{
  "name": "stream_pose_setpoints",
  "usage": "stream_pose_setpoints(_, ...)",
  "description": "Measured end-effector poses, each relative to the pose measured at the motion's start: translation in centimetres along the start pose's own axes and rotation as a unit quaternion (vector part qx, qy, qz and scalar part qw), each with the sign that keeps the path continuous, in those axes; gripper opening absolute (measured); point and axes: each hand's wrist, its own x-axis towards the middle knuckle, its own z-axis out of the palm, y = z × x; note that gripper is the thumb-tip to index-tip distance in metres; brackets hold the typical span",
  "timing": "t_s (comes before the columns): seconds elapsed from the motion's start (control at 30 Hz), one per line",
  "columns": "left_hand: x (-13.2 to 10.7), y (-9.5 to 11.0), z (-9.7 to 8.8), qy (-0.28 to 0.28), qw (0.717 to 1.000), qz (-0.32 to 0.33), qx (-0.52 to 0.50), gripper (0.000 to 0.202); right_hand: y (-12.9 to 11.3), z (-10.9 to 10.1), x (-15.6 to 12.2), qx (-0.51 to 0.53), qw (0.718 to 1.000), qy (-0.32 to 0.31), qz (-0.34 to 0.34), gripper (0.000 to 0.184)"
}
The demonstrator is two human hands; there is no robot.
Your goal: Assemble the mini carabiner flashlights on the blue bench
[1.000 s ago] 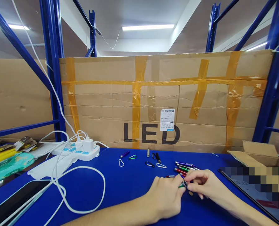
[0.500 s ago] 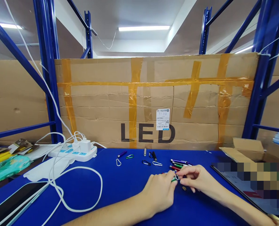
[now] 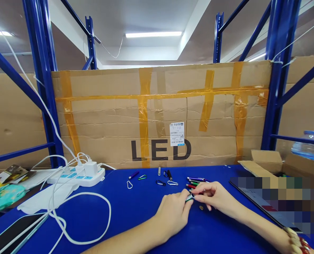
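My left hand (image 3: pixel 172 213) is closed around a small green tube (image 3: pixel 189 198), whose silvery end sticks out between thumb and forefinger. Most of the tube is hidden in the fist. My right hand (image 3: pixel 212 197) pinches at that silvery end, fingertips touching it; whatever sits between them is hidden. Below the right fingers lies a small brass-coloured disc (image 3: pixel 201 207). Just behind both hands is a bundle of purple, green and red metal tubes (image 3: pixel 196 180), partly covered by the right hand.
Further back lie a purple tube (image 3: pixel 134 175), a green carabiner (image 3: pixel 142 177), a silver carabiner (image 3: pixel 129 184), a grey tube (image 3: pixel 159 171), a black tube (image 3: pixel 169 174) and more carabiners. A white power strip (image 3: pixel 93 180) and looped cable stand left; a dark-edged tablet-like panel (image 3: pixel 252 201) lies right.
My right fingertips have moved in against the end of the green tube. The small dark piece seen between them before is now out of sight. The camera view has turned slightly right.
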Motion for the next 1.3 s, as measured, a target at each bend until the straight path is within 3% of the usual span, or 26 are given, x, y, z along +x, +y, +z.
stream_pose_setpoints(0.3, 0.3, -0.5, 0.0, -0.001, 0.999, 0.042, -0.029, 0.007, 0.2, -0.1, 0.0, 0.041, 0.999, -0.001, -0.016, 0.028)
stream_pose_setpoints(1.3, 0.2, -0.1, -0.1, -0.042, 0.999, 0.015, -0.013, 0.01, -0.7, 0.2, -0.2, 0.034, 0.999, 0.007, -0.012, 0.03)
